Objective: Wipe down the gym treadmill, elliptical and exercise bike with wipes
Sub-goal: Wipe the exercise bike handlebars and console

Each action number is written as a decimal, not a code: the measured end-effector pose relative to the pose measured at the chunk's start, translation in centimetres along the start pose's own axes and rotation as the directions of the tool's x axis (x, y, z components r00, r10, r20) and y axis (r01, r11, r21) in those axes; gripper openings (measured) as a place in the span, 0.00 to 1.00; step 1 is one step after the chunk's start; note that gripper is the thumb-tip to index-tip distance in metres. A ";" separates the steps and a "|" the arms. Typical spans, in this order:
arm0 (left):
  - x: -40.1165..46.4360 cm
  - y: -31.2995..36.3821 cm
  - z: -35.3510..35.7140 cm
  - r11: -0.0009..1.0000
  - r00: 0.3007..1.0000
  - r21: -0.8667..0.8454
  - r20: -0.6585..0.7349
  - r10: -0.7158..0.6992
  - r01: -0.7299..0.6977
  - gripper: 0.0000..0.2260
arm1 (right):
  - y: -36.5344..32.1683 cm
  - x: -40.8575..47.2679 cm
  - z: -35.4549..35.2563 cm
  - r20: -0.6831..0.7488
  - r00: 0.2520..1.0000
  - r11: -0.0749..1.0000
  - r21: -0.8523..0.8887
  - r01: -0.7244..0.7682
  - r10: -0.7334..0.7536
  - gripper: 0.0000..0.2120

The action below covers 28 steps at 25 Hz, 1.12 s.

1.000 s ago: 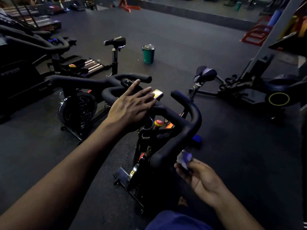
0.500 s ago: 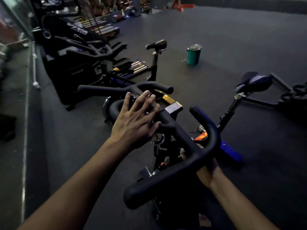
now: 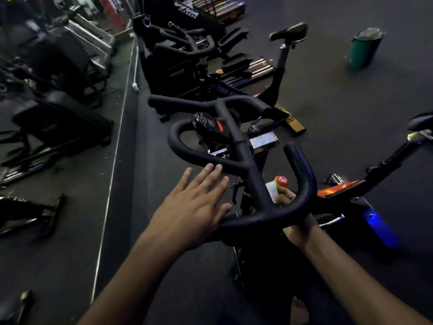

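A black exercise bike's looped handlebar [image 3: 255, 184] fills the centre of the view. My left hand [image 3: 194, 207] lies flat with straight fingers over the near left part of the bar. My right hand [image 3: 288, 207] reaches under the bar's right loop and holds a white wipe [image 3: 271, 190] against the stem, just below the red and yellow knob [image 3: 281, 181]. The bar hides most of that hand. A second exercise bike [image 3: 276, 73] stands behind, and an elliptical machine [image 3: 178, 43] beyond it.
A green bin [image 3: 364, 49] stands on the dark floor at the far right. A mirror wall [image 3: 46, 113] runs along the left. Another saddle [image 3: 421, 120] pokes in at the right edge. My bare foot [image 3: 298, 310] shows below.
My right hand has gone from below the bar's near end up under the loop with the wipe. My left hand slid back along the bar toward me. The view swung left and down.
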<state>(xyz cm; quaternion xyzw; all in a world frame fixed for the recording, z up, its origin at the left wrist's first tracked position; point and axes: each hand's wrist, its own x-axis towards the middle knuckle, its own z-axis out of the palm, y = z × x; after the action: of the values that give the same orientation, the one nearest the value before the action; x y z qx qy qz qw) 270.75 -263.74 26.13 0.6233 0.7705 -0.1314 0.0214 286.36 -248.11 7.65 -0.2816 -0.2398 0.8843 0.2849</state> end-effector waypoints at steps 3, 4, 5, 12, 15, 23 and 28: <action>-2.1 2.1 0.8 0.996 0.992 0.011 -0.085 -0.089 0.091 0.33 | -0.9 -0.8 1.0 -0.006 0.999 0.999 0.005 -0.041 0.041 0.10; -2.3 2.5 1.3 0.993 0.990 0.020 -0.085 -0.111 0.113 0.32 | -0.7 -1.2 1.1 -0.019 0.999 1.000 0.000 -0.029 0.029 0.15; -2.3 2.6 1.6 0.992 0.988 0.019 -0.095 -0.124 0.127 0.32 | -0.5 -1.7 1.1 0.003 1.000 1.000 -0.008 -0.006 0.006 0.23; -3.1 4.7 3.9 0.966 0.938 0.090 -0.276 -0.209 0.242 0.26 | -0.3 -2.5 1.2 0.181 0.982 0.995 0.068 -0.074 0.061 0.15; -4.2 7.2 5.7 0.936 0.873 0.049 -0.381 -0.305 0.348 0.23 | -1.1 -0.8 0.9 0.115 0.989 0.995 0.033 -0.096 0.092 0.14; -2.4 10.1 6.8 0.793 0.691 -0.035 -0.468 -0.551 0.609 0.22 | -5.2 0.1 1.1 0.680 0.731 0.955 0.174 -0.240 0.060 0.23; -1.4 11.4 7.2 0.708 0.587 -0.077 -0.500 -0.637 0.702 0.22 | -6.9 2.7 3.6 0.438 0.854 0.959 -0.165 -0.229 0.279 0.15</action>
<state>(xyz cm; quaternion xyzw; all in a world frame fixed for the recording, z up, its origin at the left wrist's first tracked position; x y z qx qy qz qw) 281.15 -264.57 17.44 0.2981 0.9165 -0.0161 -0.2663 284.77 -242.31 13.36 -0.1096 -0.3078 0.9412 0.0857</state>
